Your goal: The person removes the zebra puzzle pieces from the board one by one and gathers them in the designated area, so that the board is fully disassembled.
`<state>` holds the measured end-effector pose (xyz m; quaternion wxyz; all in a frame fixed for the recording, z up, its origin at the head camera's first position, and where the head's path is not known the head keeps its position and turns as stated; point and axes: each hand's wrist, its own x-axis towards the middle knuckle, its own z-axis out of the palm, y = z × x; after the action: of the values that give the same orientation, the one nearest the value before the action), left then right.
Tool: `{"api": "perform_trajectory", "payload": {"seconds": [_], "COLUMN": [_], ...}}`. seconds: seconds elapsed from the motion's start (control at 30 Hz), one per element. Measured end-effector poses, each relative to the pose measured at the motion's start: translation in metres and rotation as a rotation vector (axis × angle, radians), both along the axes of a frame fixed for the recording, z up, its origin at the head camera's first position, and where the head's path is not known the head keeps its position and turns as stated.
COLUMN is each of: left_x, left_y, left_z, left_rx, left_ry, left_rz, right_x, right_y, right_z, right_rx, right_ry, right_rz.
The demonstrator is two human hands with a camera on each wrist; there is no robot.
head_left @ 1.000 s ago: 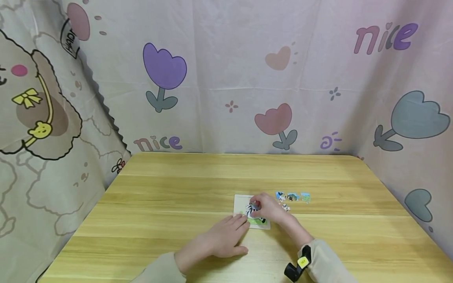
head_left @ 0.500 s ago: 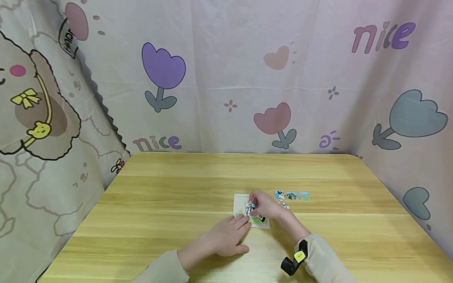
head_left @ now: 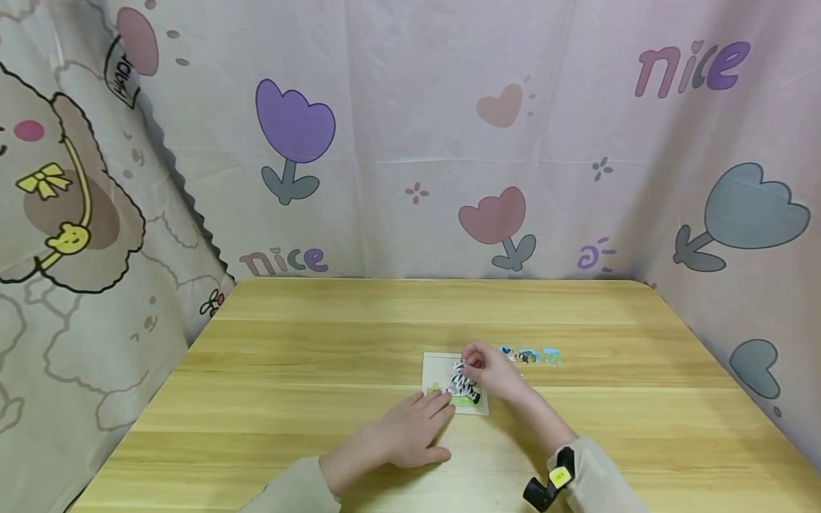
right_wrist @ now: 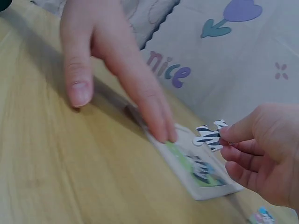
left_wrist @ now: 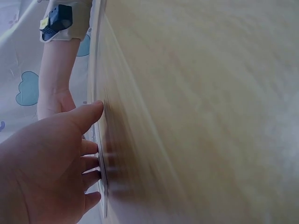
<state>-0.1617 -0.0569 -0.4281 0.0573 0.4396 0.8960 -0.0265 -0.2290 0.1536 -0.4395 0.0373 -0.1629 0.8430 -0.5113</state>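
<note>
A small white puzzle board (head_left: 437, 367) (right_wrist: 205, 184) lies on the wooden table (head_left: 321, 342), with a green and zebra picture partly laid at its near edge. My right hand (head_left: 490, 374) (right_wrist: 261, 158) pinches a zebra-striped puzzle piece (head_left: 460, 372) (right_wrist: 209, 136) just above the board. My left hand (head_left: 404, 431) (right_wrist: 112, 60) (left_wrist: 46, 158) lies flat on the table, its straight fingertips pressing the board's near left corner.
Several loose puzzle pieces (head_left: 529, 355) lie in a row on the table right of the board; one shows in the right wrist view (right_wrist: 260, 216). Patterned cloth (head_left: 410, 142) walls the table at the back and both sides.
My right hand has shifted slightly right and back with the zebra piece, uncovering more of the laid picture. The left hand has stayed put.
</note>
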Motion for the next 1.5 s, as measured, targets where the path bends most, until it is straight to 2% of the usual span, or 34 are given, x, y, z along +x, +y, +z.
{"api": "perform_trajectory", "payload": {"seconds": [0.23, 0.47, 0.63, 0.8, 1.13, 1.5], "left_x": [0.002, 0.002, 0.003, 0.003, 0.003, 0.003], "left_y": [0.0, -0.001, -0.001, -0.002, -0.002, -0.002], "left_z": [-0.002, -0.004, -0.005, -0.005, -0.004, -0.005], "left_rx": [0.006, 0.007, 0.011, 0.009, 0.014, 0.019], "left_ry": [0.013, 0.025, 0.022, 0.023, 0.015, 0.023], "left_rz": [-0.003, -0.009, -0.007, -0.011, -0.009, -0.004], "right_x": [0.003, 0.008, 0.011, 0.014, 0.012, 0.011], "right_y": [0.03, 0.072, 0.1, 0.118, 0.117, 0.107], "right_z": [0.007, 0.008, 0.006, 0.002, -0.011, -0.011], "right_rx": [-0.026, -0.054, -0.019, 0.076, 0.317, 0.404], "right_ry": [0.035, -0.022, -0.059, -0.064, 0.07, 0.103], "right_rz": [-0.032, -0.075, -0.101, -0.127, -0.237, -0.28]}}
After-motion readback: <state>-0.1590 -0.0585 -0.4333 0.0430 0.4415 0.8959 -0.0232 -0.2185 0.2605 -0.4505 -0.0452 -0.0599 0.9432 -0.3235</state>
